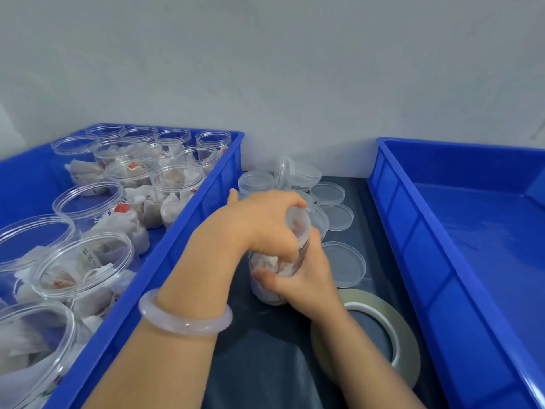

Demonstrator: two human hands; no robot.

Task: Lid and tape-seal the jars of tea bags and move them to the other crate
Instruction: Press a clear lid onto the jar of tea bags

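Jar of tea bags stands on the dark table, between the full crate and the empty crate, right hand gripping its body, left hand curled over the lid; keep it level while twisting.

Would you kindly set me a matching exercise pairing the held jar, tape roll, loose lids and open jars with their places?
1 held jar
2 tape roll
3 loose lids
4 open jars

A in the left crate
B partly under the right forearm
C gripped by the right hand, left hand on its lid
D scattered near the wall

Pairs: 1-C, 2-B, 3-D, 4-A
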